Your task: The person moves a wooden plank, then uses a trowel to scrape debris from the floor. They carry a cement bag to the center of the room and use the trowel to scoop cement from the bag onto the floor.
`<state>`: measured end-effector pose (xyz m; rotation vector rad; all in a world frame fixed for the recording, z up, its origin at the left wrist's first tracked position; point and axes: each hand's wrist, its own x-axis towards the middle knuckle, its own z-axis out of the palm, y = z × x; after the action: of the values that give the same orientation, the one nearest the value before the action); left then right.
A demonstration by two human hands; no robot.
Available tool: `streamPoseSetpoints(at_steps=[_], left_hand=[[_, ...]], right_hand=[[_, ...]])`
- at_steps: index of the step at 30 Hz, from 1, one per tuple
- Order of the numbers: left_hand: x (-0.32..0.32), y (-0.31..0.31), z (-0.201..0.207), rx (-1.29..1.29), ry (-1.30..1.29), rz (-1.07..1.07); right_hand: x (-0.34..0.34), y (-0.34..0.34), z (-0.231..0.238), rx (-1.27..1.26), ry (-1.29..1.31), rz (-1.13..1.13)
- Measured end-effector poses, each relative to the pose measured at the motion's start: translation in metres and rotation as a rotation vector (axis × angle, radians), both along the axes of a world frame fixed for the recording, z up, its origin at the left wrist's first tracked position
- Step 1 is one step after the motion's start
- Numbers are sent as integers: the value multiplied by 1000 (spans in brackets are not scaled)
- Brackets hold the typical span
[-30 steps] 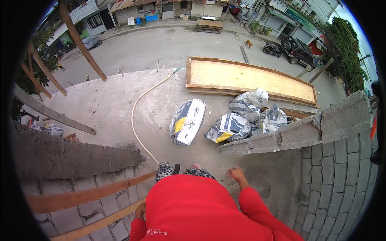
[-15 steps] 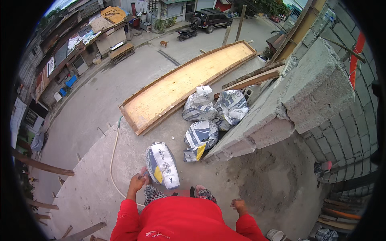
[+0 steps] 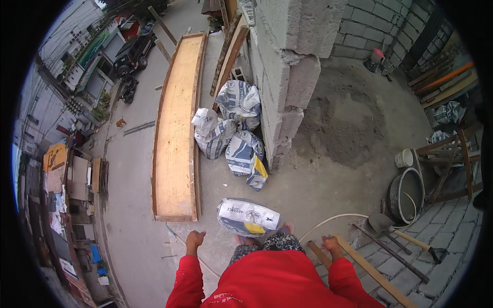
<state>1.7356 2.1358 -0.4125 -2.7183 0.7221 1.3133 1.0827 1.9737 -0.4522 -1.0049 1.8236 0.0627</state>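
Note:
A filled white, grey and yellow cement bag (image 3: 248,216) lies on the concrete just in front of my feet. My left hand (image 3: 195,241) hangs in the air to the left of the bag, apart from it, with its fingers curled in and nothing seen in them. On the other side my right hand (image 3: 333,247) is loosely closed, likewise with nothing visible in it. Below it in the view are a wooden plank (image 3: 372,272) and a shorter board (image 3: 318,254); contact with either does not show.
Several cement bags (image 3: 245,156) are heaped beside a rough block wall (image 3: 282,97). A long wooden trough (image 3: 177,123) runs along their left. Grey mortar or sand (image 3: 349,123) spreads over the floor. At right stand a black tub (image 3: 395,197), white bucket (image 3: 404,158) and shovel (image 3: 380,223); a hose crosses the floor.
My view and body have turned to the right, bringing the tub, shovel and planks into sight. The near bag now lies crosswise before my feet. Both hands stay off the bag.

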Motion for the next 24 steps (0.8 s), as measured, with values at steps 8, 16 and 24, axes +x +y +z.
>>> streamPoseSetpoints(at_steps=[8, 16, 24], left_hand=[[-43, -114, 31, -36, 173, 162], [-4, -197, -109, 290, 192, 108], [10, -209, -220, 452, 356, 214]], right_hand=[[58, -29, -19, 228, 78, -156], [192, -67, -81, 270, 69, -370], [241, -60, -239, 315, -113, -546]])
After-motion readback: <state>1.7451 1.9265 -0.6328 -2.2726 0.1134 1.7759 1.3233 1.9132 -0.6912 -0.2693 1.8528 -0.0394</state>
